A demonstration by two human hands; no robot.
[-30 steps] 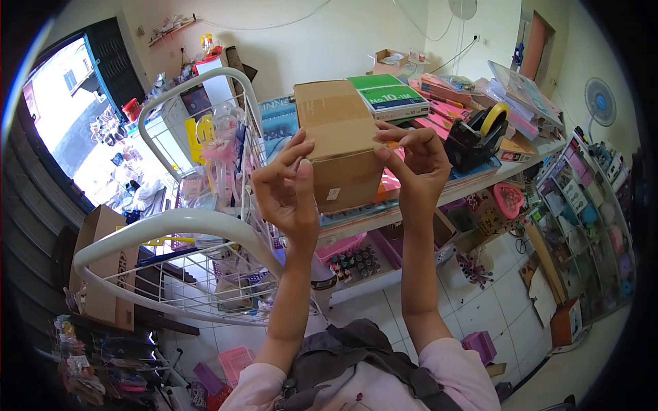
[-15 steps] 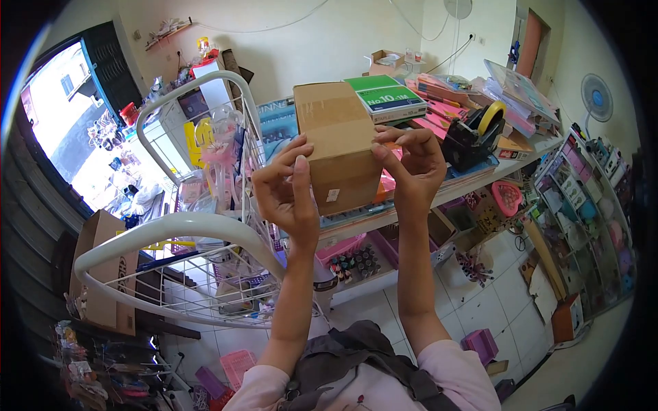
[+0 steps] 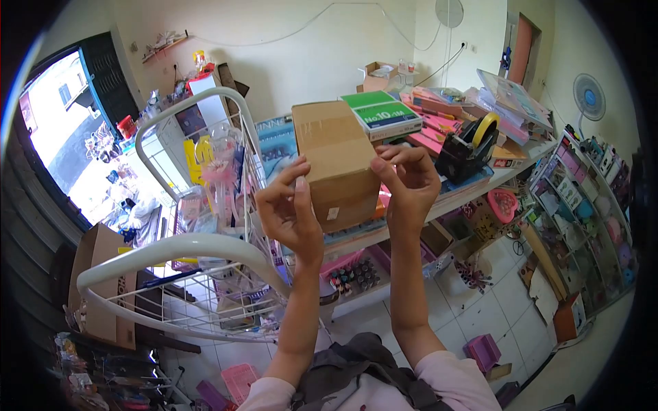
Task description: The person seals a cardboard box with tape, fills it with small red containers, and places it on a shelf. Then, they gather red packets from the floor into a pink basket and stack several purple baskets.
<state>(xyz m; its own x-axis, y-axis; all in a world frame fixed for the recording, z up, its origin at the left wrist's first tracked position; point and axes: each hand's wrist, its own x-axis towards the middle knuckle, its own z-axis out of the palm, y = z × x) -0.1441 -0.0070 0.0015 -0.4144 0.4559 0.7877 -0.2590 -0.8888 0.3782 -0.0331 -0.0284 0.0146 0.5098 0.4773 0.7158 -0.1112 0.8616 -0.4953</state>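
A brown cardboard box (image 3: 336, 147) sits between my hands over the table, its flat top and near side facing me, with clear tape across the top and a small white sticker on the side. My left hand (image 3: 291, 209) has its fingertips and thumb pressed at the box's near left corner. At the near right corner, my right hand (image 3: 410, 181) pinches the edge with thumb and curled fingers. Just behind the box lies a green and white staples box (image 3: 381, 113) marked No.10-1M.
A black tape dispenser (image 3: 468, 152) with yellow tape stands right of my hands, near pink stationery and paper stacks (image 3: 510, 103). To the left is a white wire rack (image 3: 185, 253) holding packaged goods. Pens fill a bin (image 3: 353, 274) under the table. A display shelf (image 3: 589, 205) stands far right.
The camera view has tilted up slightly, so the table and box appear lower. Both hands keep nearly the same grip at the box's near corners.
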